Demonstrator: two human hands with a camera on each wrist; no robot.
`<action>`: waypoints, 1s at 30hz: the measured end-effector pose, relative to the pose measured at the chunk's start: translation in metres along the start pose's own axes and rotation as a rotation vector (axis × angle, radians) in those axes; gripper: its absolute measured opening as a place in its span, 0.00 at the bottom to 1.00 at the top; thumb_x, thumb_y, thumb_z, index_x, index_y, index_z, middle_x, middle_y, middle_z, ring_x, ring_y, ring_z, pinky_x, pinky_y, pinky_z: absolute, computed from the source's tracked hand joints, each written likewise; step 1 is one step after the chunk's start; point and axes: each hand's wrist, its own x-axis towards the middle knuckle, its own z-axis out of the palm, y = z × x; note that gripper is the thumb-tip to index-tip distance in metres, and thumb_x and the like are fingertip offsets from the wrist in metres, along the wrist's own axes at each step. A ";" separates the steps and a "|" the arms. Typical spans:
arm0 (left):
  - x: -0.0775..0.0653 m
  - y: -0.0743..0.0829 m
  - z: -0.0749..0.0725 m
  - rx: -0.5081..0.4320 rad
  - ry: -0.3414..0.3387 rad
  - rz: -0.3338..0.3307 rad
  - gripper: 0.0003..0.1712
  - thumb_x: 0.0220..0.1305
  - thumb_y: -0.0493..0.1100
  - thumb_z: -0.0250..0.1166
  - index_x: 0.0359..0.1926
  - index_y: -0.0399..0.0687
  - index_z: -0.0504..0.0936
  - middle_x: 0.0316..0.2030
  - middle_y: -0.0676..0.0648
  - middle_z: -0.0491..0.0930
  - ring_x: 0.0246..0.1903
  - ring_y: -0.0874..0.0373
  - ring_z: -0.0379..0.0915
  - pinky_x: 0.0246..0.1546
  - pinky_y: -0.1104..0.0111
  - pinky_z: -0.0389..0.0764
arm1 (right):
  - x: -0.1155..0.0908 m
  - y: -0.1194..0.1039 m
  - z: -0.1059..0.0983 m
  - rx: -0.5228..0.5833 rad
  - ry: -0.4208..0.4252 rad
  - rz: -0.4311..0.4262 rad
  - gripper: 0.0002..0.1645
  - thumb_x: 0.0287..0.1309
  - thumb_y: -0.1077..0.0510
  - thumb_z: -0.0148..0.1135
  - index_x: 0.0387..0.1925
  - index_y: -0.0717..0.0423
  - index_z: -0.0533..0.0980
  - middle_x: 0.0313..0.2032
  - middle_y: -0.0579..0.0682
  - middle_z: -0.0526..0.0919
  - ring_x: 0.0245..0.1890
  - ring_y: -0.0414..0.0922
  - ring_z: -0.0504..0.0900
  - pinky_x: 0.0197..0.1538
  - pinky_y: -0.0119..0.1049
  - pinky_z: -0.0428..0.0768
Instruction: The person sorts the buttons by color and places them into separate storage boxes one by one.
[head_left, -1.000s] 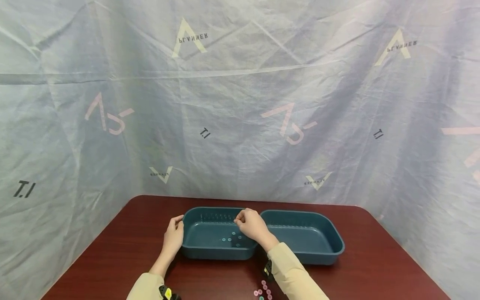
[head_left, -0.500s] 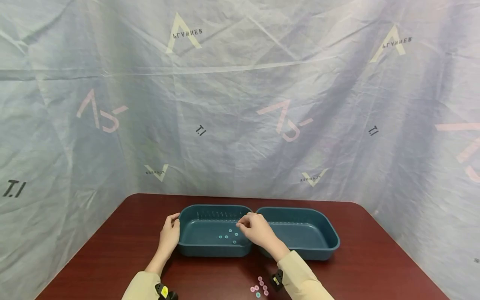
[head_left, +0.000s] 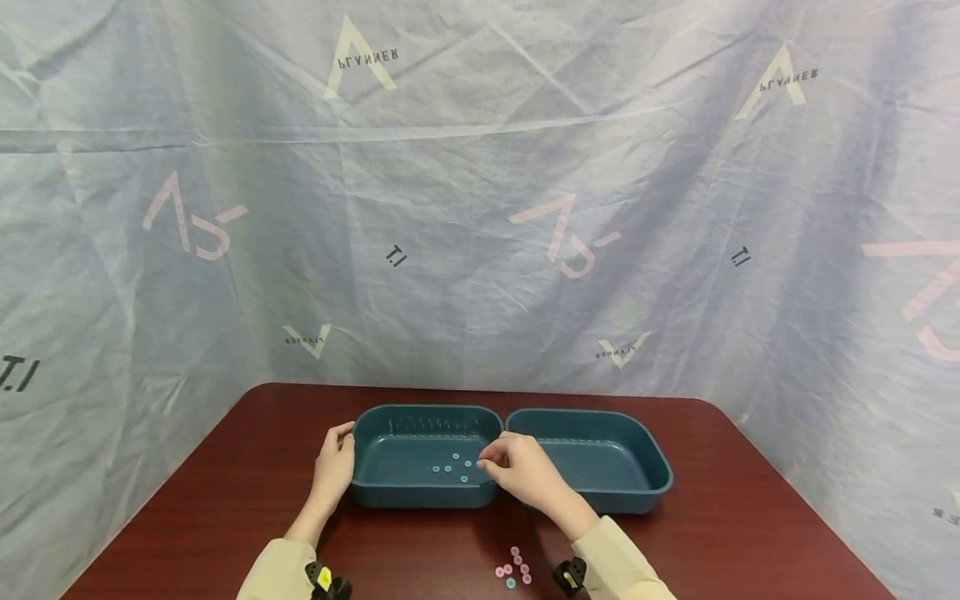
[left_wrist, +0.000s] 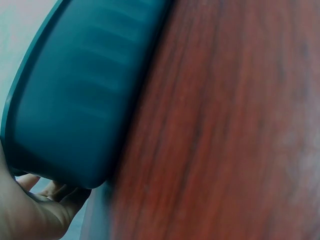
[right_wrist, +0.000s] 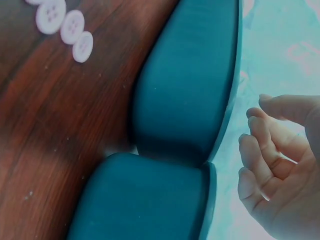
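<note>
My left hand (head_left: 334, 462) rests against the left end of the left blue-green tray (head_left: 420, 497); its fingers (left_wrist: 55, 192) lie along the tray's end wall. Over that tray's right end, above its rim, my right hand (head_left: 521, 468) hovers with loosely curled fingers. In the right wrist view, its thumb tip is close to the index fingertip and nothing shows between them. Several small blue buttons (head_left: 447, 468) lie on the tray floor. On the table in front, several pink buttons (head_left: 517, 560) lie together with one blue-green button (head_left: 511, 582).
A second blue-green tray (head_left: 626, 502) stands right beside the first, with no buttons visible in it. Both sit on a dark red wooden table (head_left: 225, 500). A pale printed cloth (head_left: 480, 208) hangs behind and at the sides.
My right hand has drawn back to the right and nearer, away from over the buttons in the left tray. The left hand stays at the tray's end. The head view has shifted slightly.
</note>
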 end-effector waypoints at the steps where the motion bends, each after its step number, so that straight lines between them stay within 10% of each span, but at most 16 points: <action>1: 0.000 0.000 0.000 0.000 0.000 -0.001 0.27 0.75 0.48 0.34 0.69 0.39 0.55 0.65 0.31 0.58 0.64 0.35 0.55 0.59 0.44 0.62 | -0.002 -0.001 -0.001 -0.003 -0.006 0.004 0.08 0.58 0.56 0.63 0.35 0.55 0.84 0.25 0.40 0.76 0.22 0.32 0.69 0.26 0.27 0.72; 30: 0.002 -0.004 -0.002 -0.020 -0.027 -0.009 0.27 0.75 0.48 0.34 0.69 0.41 0.53 0.67 0.32 0.55 0.66 0.37 0.53 0.60 0.44 0.60 | -0.046 -0.003 0.000 0.032 -0.102 0.019 0.06 0.54 0.54 0.66 0.31 0.52 0.84 0.23 0.36 0.74 0.19 0.29 0.67 0.25 0.24 0.70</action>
